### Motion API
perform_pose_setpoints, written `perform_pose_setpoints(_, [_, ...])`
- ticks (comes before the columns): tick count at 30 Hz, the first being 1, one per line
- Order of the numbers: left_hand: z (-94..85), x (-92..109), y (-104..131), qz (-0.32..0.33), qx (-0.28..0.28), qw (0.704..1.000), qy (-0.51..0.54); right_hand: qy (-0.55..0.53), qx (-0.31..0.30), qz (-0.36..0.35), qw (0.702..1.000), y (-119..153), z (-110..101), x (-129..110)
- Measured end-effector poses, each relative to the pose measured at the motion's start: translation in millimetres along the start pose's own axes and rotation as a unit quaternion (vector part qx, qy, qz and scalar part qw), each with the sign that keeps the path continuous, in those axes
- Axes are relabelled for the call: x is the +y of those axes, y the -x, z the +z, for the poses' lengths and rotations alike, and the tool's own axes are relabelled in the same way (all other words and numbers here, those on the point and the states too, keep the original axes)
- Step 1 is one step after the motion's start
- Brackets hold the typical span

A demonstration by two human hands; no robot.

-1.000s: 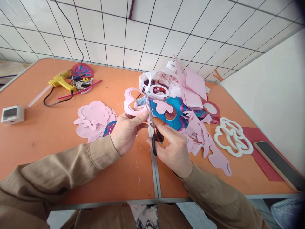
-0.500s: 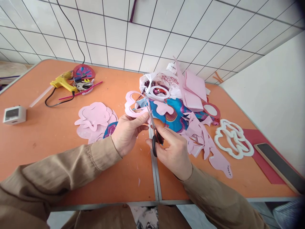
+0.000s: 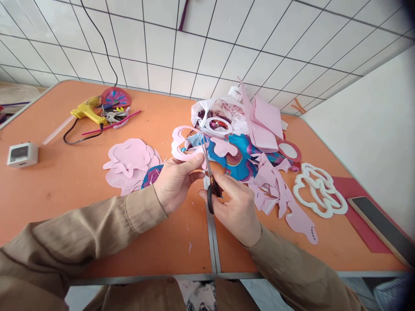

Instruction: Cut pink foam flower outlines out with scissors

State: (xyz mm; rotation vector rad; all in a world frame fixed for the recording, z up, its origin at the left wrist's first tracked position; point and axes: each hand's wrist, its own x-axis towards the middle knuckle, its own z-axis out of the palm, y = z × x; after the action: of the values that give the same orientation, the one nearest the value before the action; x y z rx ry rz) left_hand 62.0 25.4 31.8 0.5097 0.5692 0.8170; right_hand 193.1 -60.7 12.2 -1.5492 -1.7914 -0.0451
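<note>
Between thumb and fingers, my left hand [image 3: 177, 179] pinches a pink cutout with a wavy outline and an open middle [image 3: 177, 147]. My right hand [image 3: 235, 205] is closed around the black handles of a pair of scissors [image 3: 207, 162]. The blades point away from me and lie against the right edge of the pink cutout. A small solid pink cutout [image 3: 223, 147] rests on blue patterned fabric [image 3: 238, 162] just beyond the scissors. To the left of my left hand lies a pile of pink cutouts [image 3: 131, 157].
Pink scraps [image 3: 269, 181] and white cloud-shaped outlines [image 3: 319, 190] lie to the right, near a phone [image 3: 379, 224] on a red sheet [image 3: 366, 235]. Folded pink sheets [image 3: 266, 116] stand behind. A yellow glue gun [image 3: 89, 111], keys [image 3: 115, 116] and a white cube [image 3: 22, 154] are at left.
The whole view has shifted slightly, with things appearing a little further right. Both hands keep their grip on the pink cutout and the scissors, with little visible movement.
</note>
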Motion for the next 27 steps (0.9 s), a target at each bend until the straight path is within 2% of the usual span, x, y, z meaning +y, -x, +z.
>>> perform_pose_setpoints(14, [-1.0,-1,1,-0.011,-0.005,1.0,0.005,-0.015,0.011,0.002,1.0,1,3,0])
perform_pose_setpoints(21, [0.0,4,-1,0.038,-0.026,0.999,-0.02,-0.078,0.052,0.068,0.993,1,-1,6])
perform_pose_setpoints(27, [1.7,7,0,0.044,-0.029,0.998,-0.024,-0.126,-0.019,0.044,0.991,-2,-9,3])
